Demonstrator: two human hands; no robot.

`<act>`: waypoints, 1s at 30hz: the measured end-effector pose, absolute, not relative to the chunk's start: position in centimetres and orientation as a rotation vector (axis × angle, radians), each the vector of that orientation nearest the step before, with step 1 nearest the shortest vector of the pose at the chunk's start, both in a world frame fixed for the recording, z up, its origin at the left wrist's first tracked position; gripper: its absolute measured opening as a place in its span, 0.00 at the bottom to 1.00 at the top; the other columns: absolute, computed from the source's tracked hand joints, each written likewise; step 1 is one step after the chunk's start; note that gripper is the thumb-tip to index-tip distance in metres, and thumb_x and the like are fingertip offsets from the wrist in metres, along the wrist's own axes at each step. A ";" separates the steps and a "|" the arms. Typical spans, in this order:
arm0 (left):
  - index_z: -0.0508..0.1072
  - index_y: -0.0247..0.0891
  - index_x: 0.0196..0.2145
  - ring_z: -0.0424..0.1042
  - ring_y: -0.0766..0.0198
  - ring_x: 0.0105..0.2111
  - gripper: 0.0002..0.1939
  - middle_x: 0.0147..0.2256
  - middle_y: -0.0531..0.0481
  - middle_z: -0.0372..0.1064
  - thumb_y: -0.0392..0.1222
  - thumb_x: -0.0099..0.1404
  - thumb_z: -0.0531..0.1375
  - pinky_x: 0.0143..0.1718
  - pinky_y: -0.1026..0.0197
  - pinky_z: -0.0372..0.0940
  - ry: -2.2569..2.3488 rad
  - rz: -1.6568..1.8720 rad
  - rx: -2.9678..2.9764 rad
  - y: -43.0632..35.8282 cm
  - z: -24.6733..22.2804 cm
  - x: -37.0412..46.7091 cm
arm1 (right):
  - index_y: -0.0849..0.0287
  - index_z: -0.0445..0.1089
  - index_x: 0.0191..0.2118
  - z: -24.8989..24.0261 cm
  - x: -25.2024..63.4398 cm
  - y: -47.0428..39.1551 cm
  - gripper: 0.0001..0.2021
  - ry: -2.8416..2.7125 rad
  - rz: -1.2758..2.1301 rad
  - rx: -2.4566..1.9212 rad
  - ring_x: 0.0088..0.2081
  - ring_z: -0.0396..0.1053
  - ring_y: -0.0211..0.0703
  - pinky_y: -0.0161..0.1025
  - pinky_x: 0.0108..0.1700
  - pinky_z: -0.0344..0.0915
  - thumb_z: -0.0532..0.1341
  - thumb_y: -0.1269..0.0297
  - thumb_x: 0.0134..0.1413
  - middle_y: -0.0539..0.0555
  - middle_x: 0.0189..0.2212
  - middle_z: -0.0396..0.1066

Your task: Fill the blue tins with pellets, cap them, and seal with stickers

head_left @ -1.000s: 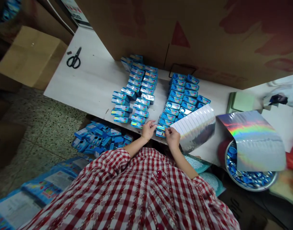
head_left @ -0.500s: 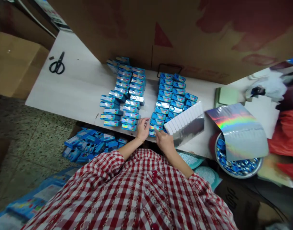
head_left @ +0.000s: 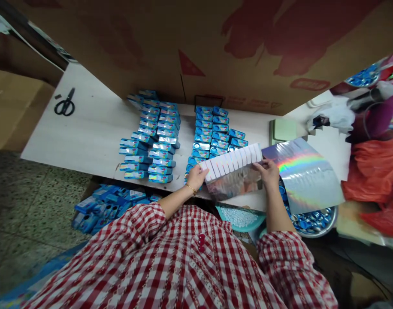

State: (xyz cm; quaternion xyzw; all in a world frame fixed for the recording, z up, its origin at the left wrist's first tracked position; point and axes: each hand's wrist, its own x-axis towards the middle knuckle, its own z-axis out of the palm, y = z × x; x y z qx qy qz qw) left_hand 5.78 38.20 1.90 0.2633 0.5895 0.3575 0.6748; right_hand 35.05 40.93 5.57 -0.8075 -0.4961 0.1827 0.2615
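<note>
Between my two hands is a shiny silver sticker sheet (head_left: 235,182) with a row of white strips along its upper edge. My left hand (head_left: 196,177) pinches its left corner. At the right end my right hand (head_left: 267,171) grips the sheet between thumb and fingers. Just beyond the sheet stand rows of small blue boxes (head_left: 203,131), partly hidden behind it. More blue boxes (head_left: 164,148) stand in two uneven columns to the left of my hands.
A large cardboard carton (head_left: 145,51) walls off the table's back. Black scissors (head_left: 65,105) lie far left. Blue boxes (head_left: 109,204) are heaped below the front edge. At right, a holographic sheet (head_left: 312,180) covers part of a metal bowl (head_left: 334,219); a teal basin (head_left: 241,218) holds white pieces.
My left hand has left the box row and taken the sheet's left corner. My right hand has moved right and gripped its other end. The view has shifted slightly.
</note>
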 end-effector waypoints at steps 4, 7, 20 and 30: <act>0.59 0.34 0.50 0.73 0.64 0.36 0.22 0.38 0.45 0.73 0.36 0.57 0.57 0.38 0.61 0.68 1.294 1.044 0.535 40.2 2.8 4.5 | 0.63 0.74 0.33 7.8 33.1 39.8 0.20 -1.363 0.283 -2.061 0.27 0.65 0.40 0.40 0.34 0.63 0.61 0.48 0.43 0.54 0.25 0.71; 0.58 0.35 0.52 0.70 0.63 0.45 0.24 0.48 0.42 0.68 0.36 0.57 0.57 0.44 0.61 0.66 1.327 1.127 0.544 40.1 3.4 4.3 | 0.63 0.75 0.36 8.3 30.8 39.2 0.19 -1.330 0.107 -2.062 0.27 0.64 0.40 0.40 0.34 0.63 0.59 0.52 0.46 0.54 0.26 0.70; 0.56 0.41 0.58 0.68 0.60 0.44 0.42 0.52 0.40 0.57 0.34 0.45 0.65 0.39 0.61 0.68 1.350 1.049 0.876 36.1 4.4 0.5 | 0.59 0.64 0.29 8.5 25.9 34.6 0.17 -0.599 0.816 -1.692 0.24 0.63 0.34 0.35 0.30 0.62 0.65 0.56 0.31 0.47 0.21 0.65; 0.68 0.38 0.51 0.67 0.67 0.32 0.27 0.35 0.50 0.68 0.39 0.51 0.62 0.38 0.62 0.65 1.075 1.030 1.087 39.3 7.6 -1.6 | 0.57 0.72 0.41 12.4 27.1 34.4 0.23 -0.623 0.753 -1.447 0.23 0.61 0.30 0.33 0.31 0.63 0.69 0.63 0.30 0.44 0.21 0.66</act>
